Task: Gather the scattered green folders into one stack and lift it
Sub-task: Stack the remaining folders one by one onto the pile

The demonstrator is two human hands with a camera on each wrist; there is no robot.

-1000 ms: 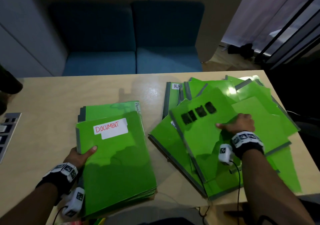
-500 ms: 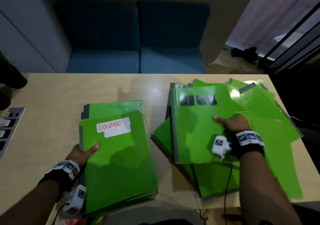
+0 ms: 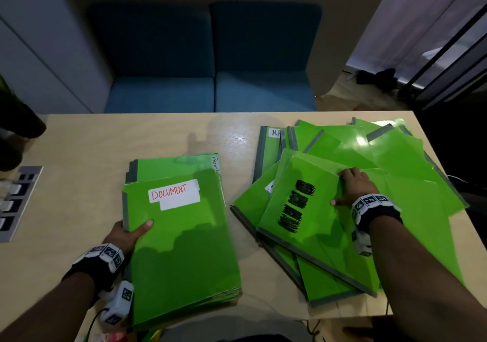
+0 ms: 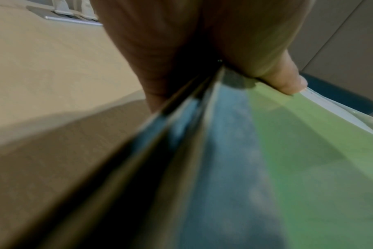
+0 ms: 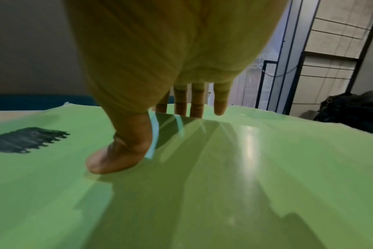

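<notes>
A squared stack of green folders point(image 3: 181, 249), its top one labelled DOCUMENT, lies on the wooden table point(image 3: 131, 141) at front left. My left hand point(image 3: 131, 231) grips its left edge; the thumb point(image 4: 287, 84) lies on top of the stack point(image 4: 309, 151) and the fingers are hidden beneath. At the right, several green folders point(image 3: 395, 162) lie fanned in a loose pile. On top sits a folder with black scribbled marks point(image 3: 303, 225). My right hand point(image 3: 350, 186) holds it at its far edge. The thumb point(image 5: 117, 160) presses on this folder's cover point(image 5: 181, 193), and the fingers reach past the edge.
A socket panel point(image 3: 15, 202) is set into the table at the far left. A blue sofa point(image 3: 210, 78) stands behind the table. The loose pile reaches the table's right edge and overhangs the front edge. Bare wood lies between the two groups of folders.
The right hand has turned the black-marked folder so its marks now run down the cover, and brought it lower onto the pile. The left hand and its stack have stayed put.
</notes>
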